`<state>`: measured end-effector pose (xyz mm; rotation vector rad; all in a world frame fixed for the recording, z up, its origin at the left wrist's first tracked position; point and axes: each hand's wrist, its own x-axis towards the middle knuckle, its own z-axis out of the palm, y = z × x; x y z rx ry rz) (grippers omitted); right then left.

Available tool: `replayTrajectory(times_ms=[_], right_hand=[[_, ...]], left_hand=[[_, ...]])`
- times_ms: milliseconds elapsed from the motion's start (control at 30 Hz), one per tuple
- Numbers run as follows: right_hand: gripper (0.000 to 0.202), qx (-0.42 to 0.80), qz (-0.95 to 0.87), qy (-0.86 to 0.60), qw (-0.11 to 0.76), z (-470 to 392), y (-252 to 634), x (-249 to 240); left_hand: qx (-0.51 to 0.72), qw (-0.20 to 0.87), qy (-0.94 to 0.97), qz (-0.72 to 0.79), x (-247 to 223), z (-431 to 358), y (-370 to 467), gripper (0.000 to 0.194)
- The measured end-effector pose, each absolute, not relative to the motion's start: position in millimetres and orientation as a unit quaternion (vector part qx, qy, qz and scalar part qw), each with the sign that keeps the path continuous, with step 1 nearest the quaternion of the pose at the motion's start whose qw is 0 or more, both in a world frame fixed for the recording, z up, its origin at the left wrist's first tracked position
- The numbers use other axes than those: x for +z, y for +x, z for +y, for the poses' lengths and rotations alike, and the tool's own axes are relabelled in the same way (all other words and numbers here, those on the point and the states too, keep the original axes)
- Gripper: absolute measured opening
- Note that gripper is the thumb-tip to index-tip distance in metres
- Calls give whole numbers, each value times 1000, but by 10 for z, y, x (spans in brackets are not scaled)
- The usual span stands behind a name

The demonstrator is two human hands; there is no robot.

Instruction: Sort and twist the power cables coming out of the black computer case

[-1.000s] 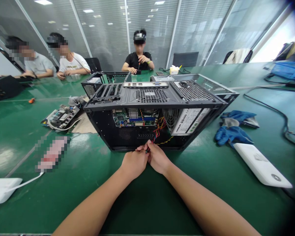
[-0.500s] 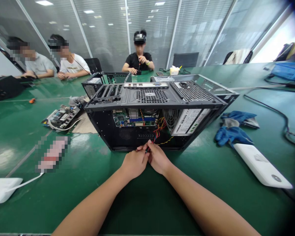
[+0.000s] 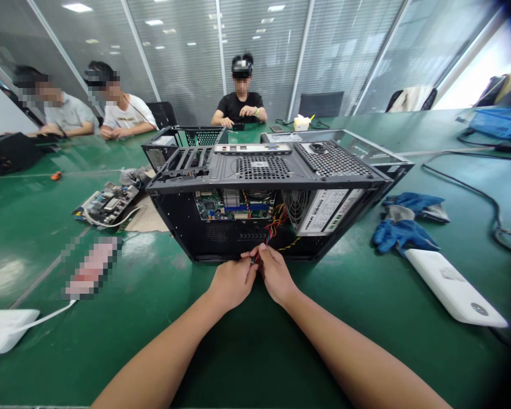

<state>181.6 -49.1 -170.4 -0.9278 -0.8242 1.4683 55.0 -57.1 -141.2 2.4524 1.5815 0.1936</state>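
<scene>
Left hand: the left hand [image 3: 233,281] is closed, fingers bent and pinched on the wire bundle [image 3: 273,224]; fingertips meet those of the other hand.
Right hand: the right hand [image 3: 277,275] is likewise closed on the bundle, thumb uppermost; the gripped end is mostly hidden by the fingers.
Wire bundle: red, yellow and darker strands, running from inside the computer case [image 3: 221,170] down to both hands at its lower front edge.
Computer case: black, on the green table [image 3: 111,346] directly before the person; open side toward the hands, port panel upward.
Case interior: a motherboard [image 3: 210,205] at the back; a power supply [image 3: 330,213] with a white label on the right; a yellow-and-black wire [image 3: 292,244] apart from the bundle.
Right of case: blue gloves [image 3: 402,234], with a white device [image 3: 453,289] just beside them, nearer the person.
Left of case: a loose circuit board [image 3: 106,204] beside a brown sheet [image 3: 149,218]; nearer, a blurred pink object [image 3: 92,267] with a white cable [image 3: 46,318].
Behind case: a second case frame [image 3: 185,136], partly hidden.
Far side: a seated person in black [image 3: 241,105], hands at the table; two others sit to the left.
</scene>
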Motion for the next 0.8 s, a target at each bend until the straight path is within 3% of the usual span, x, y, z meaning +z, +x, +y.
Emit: replayTrajectory(times_ms=[233,567,800], right_hand=[[38,629,-354,-396,567,-471,1825,-1725],[39,688,-319,-338,558,-452,1837,-1670],[36,720,-307,-302,545,-452,1846,-1650]], left_hand=[[35,36,833,552,-1400,-587,560,36],[143,242,813,509,-1419,-547,560,30],[53,118,827,548,-1419,-576,571,33]])
